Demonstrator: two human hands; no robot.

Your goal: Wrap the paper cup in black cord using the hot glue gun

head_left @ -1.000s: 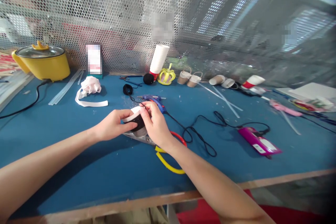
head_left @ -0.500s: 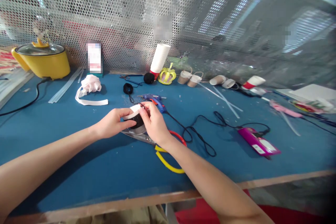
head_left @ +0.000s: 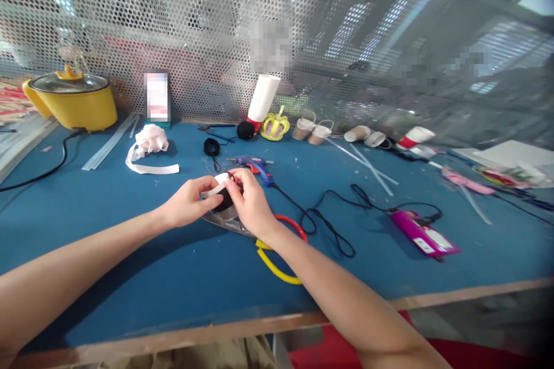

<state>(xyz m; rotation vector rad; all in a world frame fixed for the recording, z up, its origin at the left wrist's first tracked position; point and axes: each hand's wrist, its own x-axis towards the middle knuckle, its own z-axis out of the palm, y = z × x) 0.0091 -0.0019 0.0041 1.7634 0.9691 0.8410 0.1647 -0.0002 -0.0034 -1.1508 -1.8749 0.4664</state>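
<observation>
Head view shows our left hand (head_left: 186, 205) and right hand (head_left: 251, 203) meeting over the middle of the blue-topped workbench (head_left: 130, 265), both closed on a small round piece wrapped in black with a white band (head_left: 220, 195). Our left thumb and fingers pinch its left side, seemingly to steady it, while our right fingertips press on its top right edge, as if working a thin black cord there; what the fingertips grip exactly is too small to tell. We hold the piece just above a clear plastic sheet (head_left: 225, 223) lying on the bench, near enough that it may serve as a work surface.

Under our right wrist lie scissors with red and yellow loop handles (head_left: 277, 253), close at hand. Just beyond the hands lies a blue glue gun (head_left: 256, 164), its black cable (head_left: 329, 225) trailing right to a magenta box (head_left: 424, 234). Far left stands a yellow lidded electric pot (head_left: 71, 102), and near it a bundle of pale pink ribbon (head_left: 149, 144). Against the perforated metal screen (head_left: 173, 23) at the far side leans a stack of white paper cups (head_left: 263, 98).
</observation>
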